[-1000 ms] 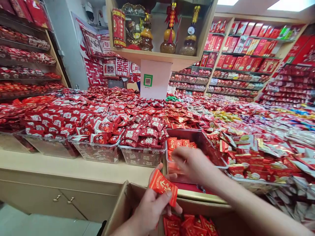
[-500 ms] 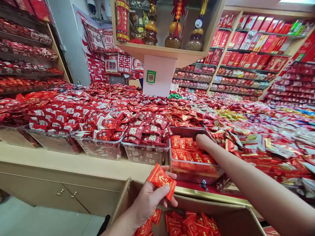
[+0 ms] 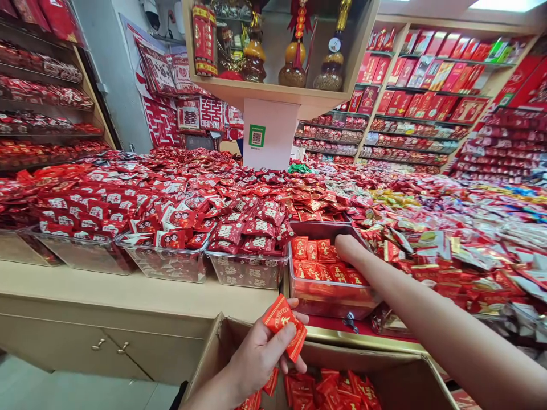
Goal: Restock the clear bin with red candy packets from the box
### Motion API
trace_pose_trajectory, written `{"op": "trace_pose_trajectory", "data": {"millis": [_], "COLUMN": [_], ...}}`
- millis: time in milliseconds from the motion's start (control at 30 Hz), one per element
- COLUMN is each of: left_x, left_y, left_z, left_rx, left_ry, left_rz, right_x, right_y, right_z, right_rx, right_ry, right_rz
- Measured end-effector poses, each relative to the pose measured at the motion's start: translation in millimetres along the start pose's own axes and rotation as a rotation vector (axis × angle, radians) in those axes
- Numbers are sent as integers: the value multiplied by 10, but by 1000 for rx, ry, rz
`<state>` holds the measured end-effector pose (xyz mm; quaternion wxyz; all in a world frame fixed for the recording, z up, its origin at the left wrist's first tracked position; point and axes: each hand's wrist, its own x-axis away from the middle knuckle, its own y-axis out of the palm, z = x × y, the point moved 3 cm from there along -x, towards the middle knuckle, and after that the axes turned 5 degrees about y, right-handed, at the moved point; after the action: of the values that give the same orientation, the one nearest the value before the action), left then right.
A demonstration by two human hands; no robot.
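Fingers (image 3: 281,340) of the left hand (image 3: 258,354) pinching one red packet (image 3: 277,313), thumb across its face, packet tilted, over the cardboard box (image 3: 401,371). Loose red packets (image 3: 333,392) inside the box. Just behind the box, clear tub (image 3: 331,297), rows of gold-lettered packets (image 3: 314,270) in it. Right hand (image 3: 347,249) down inside the tub's right side; its fingers hidden, can't tell their state. Dark clip (image 3: 350,322) below the tub's front. Far right, big heap of mixed wrapped packets (image 3: 448,256).
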<state>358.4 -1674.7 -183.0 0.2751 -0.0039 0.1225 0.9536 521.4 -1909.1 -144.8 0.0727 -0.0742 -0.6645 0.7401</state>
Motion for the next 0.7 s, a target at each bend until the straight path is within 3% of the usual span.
{"op": "trace_pose_trajectory", "data": {"millis": [167,300,333,400,467,500,600,700], "left_x": [9,35,41,46,40,36,23,21], "left_y": [-30,-55,-53,-36,-18,-10,14,54], "left_z": [-26,-26,-29,-38,-34,-31,-18,-17], "left_rx": [115,159,175,230,297,329,385,414], "left_ry": [-39,-62,-74,-110,-110,-109,-104,-127], "left_rz": [33,105,113,112,114,115,99,-5], "right_x": [81,569,790,1304,1815,2024,2350,2305], "right_y": [-120,-489,-581,-648,-567,-499,-309,-331], "right_z": [-15,-116,-185,-392,-621,-707,-824,-769], "right_rx": [-5,-52,-103,-292,-350,-319,-173,-76], "right_ry": [-8,-74,-145,-449,-815,-940,-1032,-1047], "right_rz": [31,172,248,263,257,340,692,733]}}
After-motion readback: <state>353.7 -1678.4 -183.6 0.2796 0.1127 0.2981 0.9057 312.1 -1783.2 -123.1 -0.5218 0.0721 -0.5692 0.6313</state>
